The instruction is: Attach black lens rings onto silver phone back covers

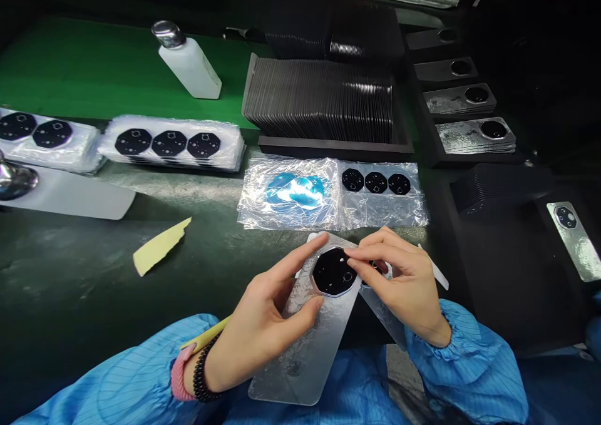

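Observation:
A silvery phone back cover [293, 365] lies tilted in front of me, with a black octagonal camera lens cover [332, 273] at its upper end. My left hand [260, 325] grips the back cover's edge, thumb on its face and index finger stretched along the top. The thumb and fingertips of my right hand [406, 275] pinch together at the lens cover's right edge. Beneath the right hand a second phone back cover [382, 309], with a dark lens area of its own, is partly hidden.
Clear sheets with black lens covers [375, 183] and blue-filmed pieces [295, 190] lie ahead. Stacked lens sheets [171, 143], a white bottle [190, 65] and yellow paper [162, 246] are left. Behind stands a rack of dark plates [319, 99]; finished-looking covers [474, 136] lie right.

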The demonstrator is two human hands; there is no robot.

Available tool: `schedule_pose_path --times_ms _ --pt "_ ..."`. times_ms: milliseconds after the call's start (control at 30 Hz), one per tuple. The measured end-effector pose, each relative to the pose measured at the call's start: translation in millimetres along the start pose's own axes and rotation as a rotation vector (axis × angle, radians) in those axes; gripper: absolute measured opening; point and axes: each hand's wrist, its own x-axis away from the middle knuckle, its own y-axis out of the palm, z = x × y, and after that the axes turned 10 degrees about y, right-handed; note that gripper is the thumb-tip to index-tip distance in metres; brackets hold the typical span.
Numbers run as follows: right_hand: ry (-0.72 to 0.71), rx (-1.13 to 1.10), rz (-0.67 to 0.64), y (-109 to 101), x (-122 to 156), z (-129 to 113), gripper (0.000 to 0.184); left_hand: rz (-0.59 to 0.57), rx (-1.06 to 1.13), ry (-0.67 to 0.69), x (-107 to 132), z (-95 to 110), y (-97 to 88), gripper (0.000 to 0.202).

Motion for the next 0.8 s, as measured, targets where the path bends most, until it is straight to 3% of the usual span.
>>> schedule_pose_path --times_ms 567,800 --pt "-0.145 0.160 0.034 0.2 2.4 -2.6 0.018 0.020 0.073 -0.038 1.1 0.8 1.9 0.052" --pt "-0.261 0.191 0.049 0.0 3.3 -4.0 0.023 0.115 0.073 -0.103 1.8 10.7 6.4 0.047"
